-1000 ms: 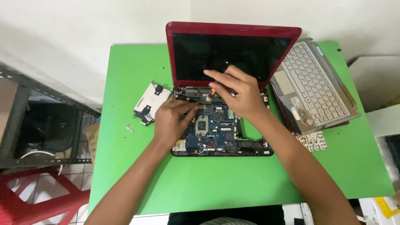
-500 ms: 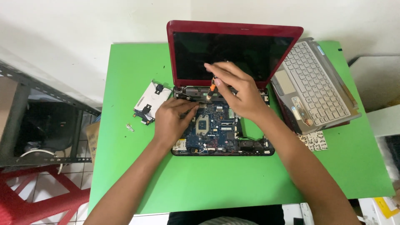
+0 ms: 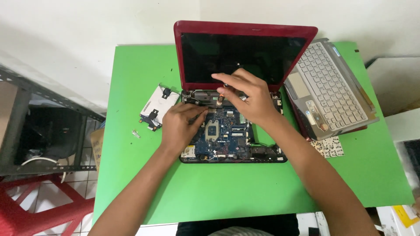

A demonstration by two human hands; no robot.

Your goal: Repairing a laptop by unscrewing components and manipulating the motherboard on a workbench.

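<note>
Head view looks straight down on a green table where I see an opened red laptop, its lid upright and its base stripped so the blue circuit board lies bare in the middle of the table.

My right hand sits over the back edge of the base near the hinge, fingers curled round a small screwdriver with an orange collar, its tip pointing down at the board. My left hand lies on the left part of the board, fingers bent and the fingertips pressed near the left hinge; whether it pinches anything I cannot tell.

I judge the board to be stiff but fragile, thin and light, with small parts and fine wires that would not bear pressure. I would take it only by its bare edges, never by the chips. The screwdriver is slim and probably slick, so a fingertip pinch high on the handle suits it.

To the left lies a small silver drive in its bracket, and a tiny screw-like bit nearer the table edge. To the right rests a removed grey keyboard panel, tilted on a dark shell.
</note>
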